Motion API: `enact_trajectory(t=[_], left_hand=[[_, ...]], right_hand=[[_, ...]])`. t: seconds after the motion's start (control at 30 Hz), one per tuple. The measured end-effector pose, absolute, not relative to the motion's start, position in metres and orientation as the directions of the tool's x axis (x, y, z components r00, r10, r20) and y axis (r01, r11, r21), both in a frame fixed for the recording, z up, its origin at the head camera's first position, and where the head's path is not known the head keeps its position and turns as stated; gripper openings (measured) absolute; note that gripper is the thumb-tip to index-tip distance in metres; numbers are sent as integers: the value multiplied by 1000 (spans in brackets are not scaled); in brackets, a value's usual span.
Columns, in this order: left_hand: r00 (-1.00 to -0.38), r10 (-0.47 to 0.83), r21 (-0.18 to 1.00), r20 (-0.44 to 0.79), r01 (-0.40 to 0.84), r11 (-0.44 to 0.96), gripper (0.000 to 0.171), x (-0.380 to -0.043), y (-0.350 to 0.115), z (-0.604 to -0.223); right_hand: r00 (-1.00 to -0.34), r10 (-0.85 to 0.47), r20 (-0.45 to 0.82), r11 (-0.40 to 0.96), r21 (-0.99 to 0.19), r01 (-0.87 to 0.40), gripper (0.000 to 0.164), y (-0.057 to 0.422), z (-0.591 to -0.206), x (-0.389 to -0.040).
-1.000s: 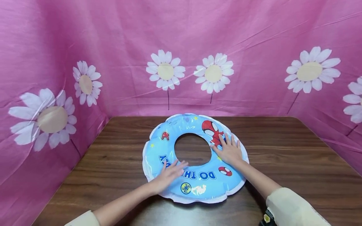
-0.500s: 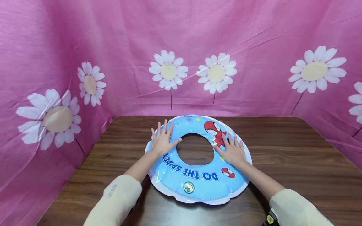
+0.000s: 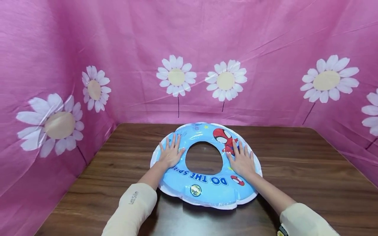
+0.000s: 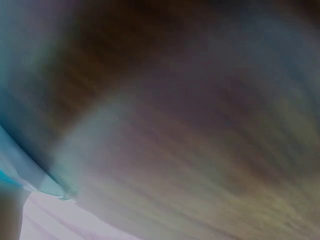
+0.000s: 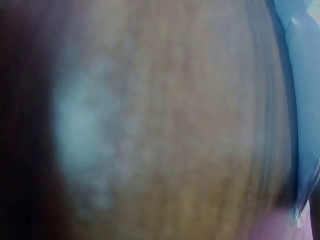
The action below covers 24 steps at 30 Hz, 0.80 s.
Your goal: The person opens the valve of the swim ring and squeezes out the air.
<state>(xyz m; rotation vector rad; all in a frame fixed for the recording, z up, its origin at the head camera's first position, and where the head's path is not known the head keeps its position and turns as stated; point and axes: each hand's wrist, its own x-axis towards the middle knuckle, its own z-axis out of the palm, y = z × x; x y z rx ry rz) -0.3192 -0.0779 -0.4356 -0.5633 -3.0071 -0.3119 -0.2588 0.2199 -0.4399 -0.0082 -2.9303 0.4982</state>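
Observation:
A light blue inflatable swim ring (image 3: 206, 193) with a white scalloped edge lies on the wooden table in the head view. It bears a red cartoon spider figure and blue lettering. On its left side my left hand (image 3: 170, 156) presses with fingers spread. My right hand (image 3: 243, 162) rests flat on the right side, beside the red figure, fingers straight. In the left wrist view only a blurred table and a strip of the ring (image 4: 30, 170) show. The right wrist view has the ring's edge (image 5: 305, 100) along its right border; neither wrist view shows fingers.
The brown wooden table (image 3: 295, 170) reaches back to a pink cloth (image 3: 200, 32) printed with white daisies. That cloth also hangs along the left and right sides. A small dark device (image 3: 282, 230) sits at the right sleeve.
My left hand has come from the ring's front up onto its left side and now presses there. The right hand stays in place. The ring's front edge has bent slightly out of round.

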Motion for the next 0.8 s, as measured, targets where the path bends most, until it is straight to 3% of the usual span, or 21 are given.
enact_trajectory(t=[0.27, 0.53, 0.63, 0.8], left_hand=[[-938, 340, 169, 63, 346, 923, 64, -318, -76, -435], [-935, 347, 160, 73, 355, 921, 64, -316, -73, -439], [-932, 355, 153, 71, 362, 919, 63, -316, -74, -437], [-919, 387, 140, 69, 393, 909, 63, -317, -75, -435]], right_hand=[[-983, 23, 184, 937, -346, -42, 62, 220, -438, -258], [-999, -25, 33, 763, -645, -40, 56, 242, -409, -259], [-997, 1, 74, 798, -601, -44, 50, 242, -397, -264], [-935, -56, 350, 902, -383, -197, 53, 234, -408, -284]])
